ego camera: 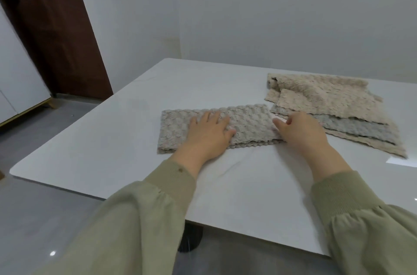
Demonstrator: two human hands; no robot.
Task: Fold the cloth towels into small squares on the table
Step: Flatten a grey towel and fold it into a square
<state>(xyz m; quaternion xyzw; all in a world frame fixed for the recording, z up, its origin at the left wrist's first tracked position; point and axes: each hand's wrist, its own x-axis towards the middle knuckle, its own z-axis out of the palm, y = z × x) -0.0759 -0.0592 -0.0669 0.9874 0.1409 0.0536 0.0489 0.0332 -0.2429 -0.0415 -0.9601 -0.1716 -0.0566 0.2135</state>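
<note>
While L hand (pixel 209 135) lies flat on towel strip (pixel 246 126), prob pinning it, R hand (pixel 302 132) covers its end, grip unclear.

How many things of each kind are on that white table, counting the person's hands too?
Long folded towel, lying under the hands: 1
Heap of loose towels, beige and grey layers, number inside unclear: 1
Hands: 2, the left hand and the right hand
Table: 1
Total: 5
</note>
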